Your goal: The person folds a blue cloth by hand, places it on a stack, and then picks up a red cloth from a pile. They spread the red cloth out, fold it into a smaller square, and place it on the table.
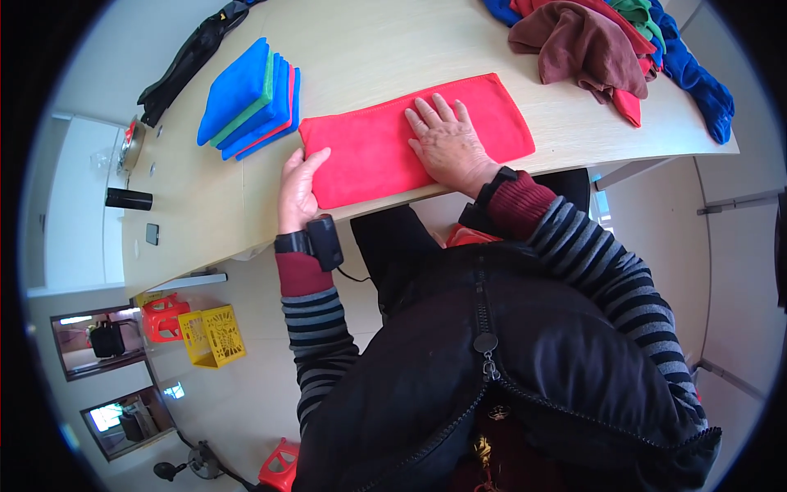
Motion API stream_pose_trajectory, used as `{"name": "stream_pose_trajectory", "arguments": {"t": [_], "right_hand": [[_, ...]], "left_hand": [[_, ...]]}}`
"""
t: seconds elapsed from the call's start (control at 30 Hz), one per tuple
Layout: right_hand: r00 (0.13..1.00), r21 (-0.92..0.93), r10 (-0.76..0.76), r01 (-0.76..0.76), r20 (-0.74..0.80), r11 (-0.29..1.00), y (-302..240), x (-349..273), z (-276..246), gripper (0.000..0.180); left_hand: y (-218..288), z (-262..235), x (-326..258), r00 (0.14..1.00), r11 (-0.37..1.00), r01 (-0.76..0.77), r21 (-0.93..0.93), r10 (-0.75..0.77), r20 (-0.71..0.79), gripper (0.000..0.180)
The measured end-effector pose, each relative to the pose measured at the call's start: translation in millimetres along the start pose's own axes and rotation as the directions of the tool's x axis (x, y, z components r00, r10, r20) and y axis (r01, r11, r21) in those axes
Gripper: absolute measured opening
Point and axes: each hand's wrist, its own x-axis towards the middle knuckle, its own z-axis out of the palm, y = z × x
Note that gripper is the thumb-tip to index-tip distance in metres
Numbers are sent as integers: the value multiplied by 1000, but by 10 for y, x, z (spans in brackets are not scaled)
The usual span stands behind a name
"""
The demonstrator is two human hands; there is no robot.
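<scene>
A red cloth (pixel 369 152), folded into a long rectangle, lies flat near the table's front edge. My right hand (pixel 449 141) rests on top of it, palm down with the fingers spread. At the cloth's left end is my left hand (pixel 300 182), its thumb lying on the red fabric; its other fingers are partly hidden, and whether they grip the edge cannot be made out. Beyond my left hand stands a neat stack of folded cloths (pixel 246 98), mostly blue with green and red layers.
A loose heap of cloths (pixel 578 45), brown, red, green and blue, lies at the table's far right. On the left are a black cylinder (pixel 129 199), a phone-like object (pixel 152 234) and a dark bag (pixel 193 61). A yellow crate (pixel 215 336) and red stool (pixel 164 318) stand on the floor.
</scene>
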Motion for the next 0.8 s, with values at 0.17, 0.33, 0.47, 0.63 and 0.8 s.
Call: {"name": "stream_pose_trajectory", "arguments": {"t": [0.17, 0.33, 0.47, 0.63, 0.8], "right_hand": [[999, -69, -48, 48, 5, 996, -198, 0, -2, 57], [996, -42, -59, 57, -61, 998, -299, 80, 74, 56], [994, 69, -104, 105, -25, 992, -219, -41, -133, 53], [988, 179, -123, 138, -93, 974, 157, -630, -203, 49], [984, 259, 22, 26, -179, 966, 497, -879, -267, 48]], "left_hand": [[504, 188, -178, 991, 989, 50, -139, -31, 134, 42], [758, 784, -123, 969, 992, -94, -85, 111, 223, 51], [640, 1328, 137, 946, 972, -229, 59, 208, 248, 68], [286, 1961, 300, 943, 899, -286, 333, 203, 263, 79], [-62, 2381, 428, 913, 585, -407, 702, 254, 318, 79]]}}
